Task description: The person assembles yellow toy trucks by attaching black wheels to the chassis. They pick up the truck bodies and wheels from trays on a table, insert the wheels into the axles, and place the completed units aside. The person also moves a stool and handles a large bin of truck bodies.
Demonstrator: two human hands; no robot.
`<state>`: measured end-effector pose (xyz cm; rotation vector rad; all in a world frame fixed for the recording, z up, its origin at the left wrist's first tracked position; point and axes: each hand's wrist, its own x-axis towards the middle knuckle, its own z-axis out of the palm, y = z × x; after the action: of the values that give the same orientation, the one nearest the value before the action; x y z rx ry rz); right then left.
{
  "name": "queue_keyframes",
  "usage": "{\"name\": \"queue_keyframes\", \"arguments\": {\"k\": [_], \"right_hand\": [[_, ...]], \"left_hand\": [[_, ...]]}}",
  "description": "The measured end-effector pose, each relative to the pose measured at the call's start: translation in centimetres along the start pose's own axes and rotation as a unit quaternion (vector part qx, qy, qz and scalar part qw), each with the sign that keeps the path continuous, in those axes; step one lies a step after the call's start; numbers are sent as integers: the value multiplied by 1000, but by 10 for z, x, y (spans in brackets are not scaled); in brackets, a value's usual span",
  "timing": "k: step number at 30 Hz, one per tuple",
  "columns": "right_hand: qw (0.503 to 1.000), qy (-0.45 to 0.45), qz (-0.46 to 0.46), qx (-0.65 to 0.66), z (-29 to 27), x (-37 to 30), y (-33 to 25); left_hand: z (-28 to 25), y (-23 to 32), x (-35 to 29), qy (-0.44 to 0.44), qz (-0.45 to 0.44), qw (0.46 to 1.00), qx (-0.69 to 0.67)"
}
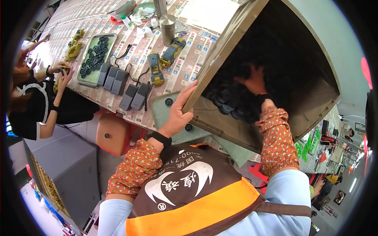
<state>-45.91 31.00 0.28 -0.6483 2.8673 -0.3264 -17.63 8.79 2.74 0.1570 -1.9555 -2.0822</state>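
Note:
A large brown-grey plastic bin is tilted toward me on the table's edge, its mouth facing me. My left hand is closed around the bin's left rim, thumb on the near side. Deep inside, my right hand reaches over a dark heap of black toy wheels, fingers apart; nothing shows in its grasp, though shadow hides the fingertips partly. Beside my left hand, a loose black wheel lies on a pale green sheet, and another wheel lies below the hand.
On the patterned table stand a green tray of black wheels, several grey corded boxes, grey-and-yellow toy car bodies and a steel cup. A co-worker sits at left, near a brown stool and a grey bin.

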Motion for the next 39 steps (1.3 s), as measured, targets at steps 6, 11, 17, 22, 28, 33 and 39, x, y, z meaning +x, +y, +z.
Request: {"name": "queue_keyframes", "arguments": {"k": [6, 11, 17, 22, 28, 33, 39], "right_hand": [[990, -47, -4, 134, 27, -42, -13], [984, -63, 14, 166, 37, -24, -12], [968, -21, 54, 243, 54, -38, -15], [891, -200, 90, 398, -10, -54, -52], [796, -228, 92, 553, -71, -94, -84], [698, -252, 10, 670, -130, -164, -123], [687, -375, 58, 620, -9, -211, -157]], "left_hand": [[-4, -4, -13, 7, 0, 1000, 10], [-3, -5, -8, -1, 0, 1000, 14], [-2, -4, 0, -7, -12, 1000, -26], [-4, -8, 0, -9, -7, 999, -31], [-1, -10, 21, -6, 44, 999, 0], [6, -3, 49, 1, 60, 997, 47], [12, -6, 73, -3, 37, 999, -11]]}}
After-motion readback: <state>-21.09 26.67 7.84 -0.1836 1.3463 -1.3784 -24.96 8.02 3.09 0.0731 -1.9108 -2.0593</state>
